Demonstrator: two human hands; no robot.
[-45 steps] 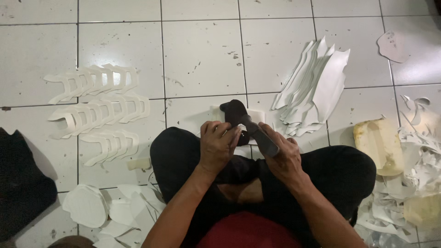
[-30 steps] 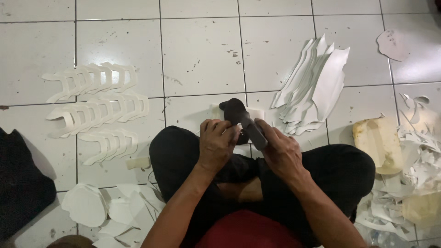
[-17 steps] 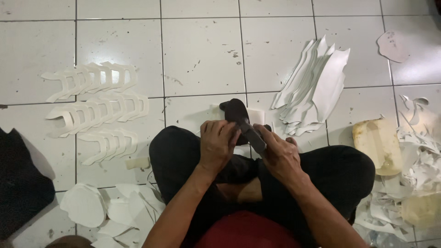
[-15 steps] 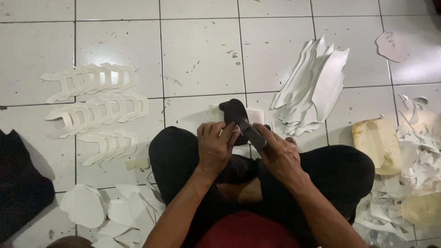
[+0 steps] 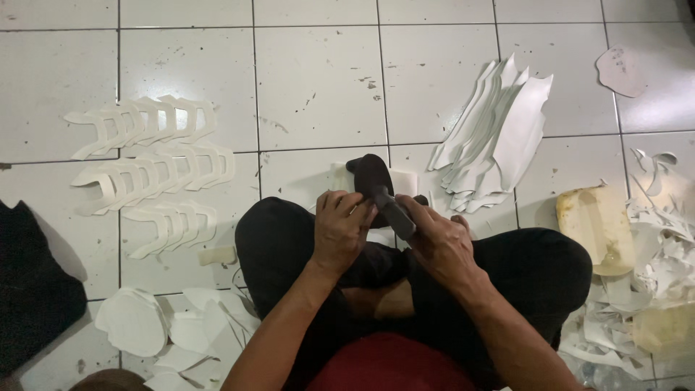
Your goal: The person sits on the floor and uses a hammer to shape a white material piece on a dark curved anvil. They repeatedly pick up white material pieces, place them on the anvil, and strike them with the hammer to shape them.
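Both hands meet over the crossed legs: the left hand point(image 5: 340, 232) wraps its fingers point(image 5: 352, 206) around a dark curved piece point(image 5: 371, 176), pinning it above the knees. The right hand point(image 5: 438, 242) closes its fingers on a dark tool point(image 5: 394, 213) pressed against that piece. On the tiled floor point(image 5: 318, 80), white cut-outs point(image 5: 148, 163) lie in rows toward the left edge; a fanned stack of white sheets point(image 5: 499, 137) sits right.

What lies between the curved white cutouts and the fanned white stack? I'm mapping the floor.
Head view: only bare tile floor between the curved cutouts and the fanned stack.
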